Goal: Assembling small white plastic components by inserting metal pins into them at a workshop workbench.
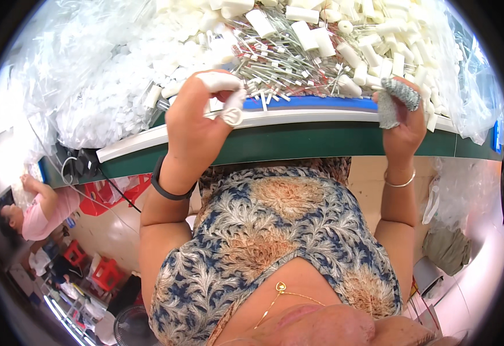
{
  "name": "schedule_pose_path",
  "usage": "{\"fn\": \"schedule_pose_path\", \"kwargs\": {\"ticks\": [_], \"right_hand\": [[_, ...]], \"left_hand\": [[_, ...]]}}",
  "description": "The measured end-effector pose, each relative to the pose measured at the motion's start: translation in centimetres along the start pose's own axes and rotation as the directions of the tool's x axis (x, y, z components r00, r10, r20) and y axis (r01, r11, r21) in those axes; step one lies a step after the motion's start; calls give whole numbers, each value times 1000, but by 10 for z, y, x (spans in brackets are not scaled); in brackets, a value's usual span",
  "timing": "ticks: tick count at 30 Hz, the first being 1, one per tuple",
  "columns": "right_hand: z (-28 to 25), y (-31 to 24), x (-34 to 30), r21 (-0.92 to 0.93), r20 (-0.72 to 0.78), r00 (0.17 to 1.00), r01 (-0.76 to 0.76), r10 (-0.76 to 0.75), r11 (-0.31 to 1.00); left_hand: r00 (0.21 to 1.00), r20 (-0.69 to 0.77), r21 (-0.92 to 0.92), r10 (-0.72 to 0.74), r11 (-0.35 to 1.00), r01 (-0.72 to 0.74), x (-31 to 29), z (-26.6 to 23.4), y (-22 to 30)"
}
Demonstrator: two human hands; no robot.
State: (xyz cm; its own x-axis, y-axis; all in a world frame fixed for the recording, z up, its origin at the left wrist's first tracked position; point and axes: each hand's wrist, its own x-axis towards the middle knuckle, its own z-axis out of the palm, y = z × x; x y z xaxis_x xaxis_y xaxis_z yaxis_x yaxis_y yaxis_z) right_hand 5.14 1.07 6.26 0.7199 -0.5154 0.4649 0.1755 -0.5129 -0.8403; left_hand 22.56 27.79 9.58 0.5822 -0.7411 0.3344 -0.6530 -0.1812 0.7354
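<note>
My left hand (193, 118) is above the front edge of the bench, its thumb and forefinger in white covers and curled together in a pinch. A round white shape shows at the thumb, but I cannot make out what the fingers hold. Over the right part of the edge, my right hand (405, 122) has its thumb and a finger in grey knitted covers, bent close together. What sits at those fingertips is hidden. Between and beyond both hands lies a heap of thin metal pins (281, 60) with small white ends. White foam cylinders (304, 36) lie on and around it.
Clear plastic bags (85, 75) pile up at the left, and another bag (472, 98) hangs at the right edge. A white rim (298, 117) and green front (298, 138) border the bench. Red stools (106, 273) and a person in pink (47, 213) are at the left.
</note>
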Motion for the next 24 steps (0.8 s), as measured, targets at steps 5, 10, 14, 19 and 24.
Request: {"fn": "schedule_pose_path", "kwargs": {"ticks": [5,10,14,19,24], "right_hand": [[61,-18,-19,676,116,990,-138,81,724],[81,-23,-22,722,160,965,-257,207,643],[81,-25,-21,741,133,963,-254,235,622],[81,-28,-22,727,174,947,-308,270,614],[81,-30,-25,713,188,933,-344,306,611]], "left_hand": [[929,12,-850,-369,486,204,-10,8,-3],[876,180,-967,-447,84,242,-16,26,-4],[889,184,-974,-420,43,222,-16,30,-6],[890,206,-971,-406,29,238,-16,32,-1],[893,186,-971,-410,61,231,-17,35,0]]}}
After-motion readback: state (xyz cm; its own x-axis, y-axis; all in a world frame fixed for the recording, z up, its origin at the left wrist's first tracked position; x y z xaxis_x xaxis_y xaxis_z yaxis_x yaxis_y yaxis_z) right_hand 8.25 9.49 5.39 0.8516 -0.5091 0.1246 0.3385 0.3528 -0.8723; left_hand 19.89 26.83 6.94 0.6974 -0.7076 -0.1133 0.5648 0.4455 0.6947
